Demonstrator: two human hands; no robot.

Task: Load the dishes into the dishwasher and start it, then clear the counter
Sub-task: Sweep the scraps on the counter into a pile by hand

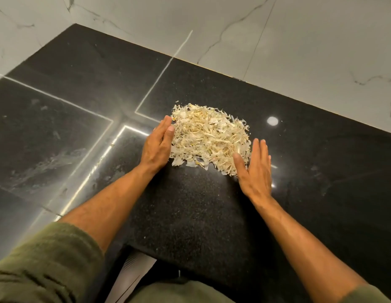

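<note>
Here, black counter (201,215) (speckled) meets marbled wall (299,51), bearing peelings (209,136).

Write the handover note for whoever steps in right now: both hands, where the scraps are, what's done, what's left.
Left hand: open, fingers straight, edge set against the left side of the pile of dry peels.
Right hand: open, fingers straight, at the pile's near right edge.
Peels: one loose heap on the black counter, near the white marble wall.
Done: scraps look gathered into one pile. Dishwasher not in view, so its state cannot be told.
Left: scoop up the pile, bin it, pick up stray flakes.
</note>
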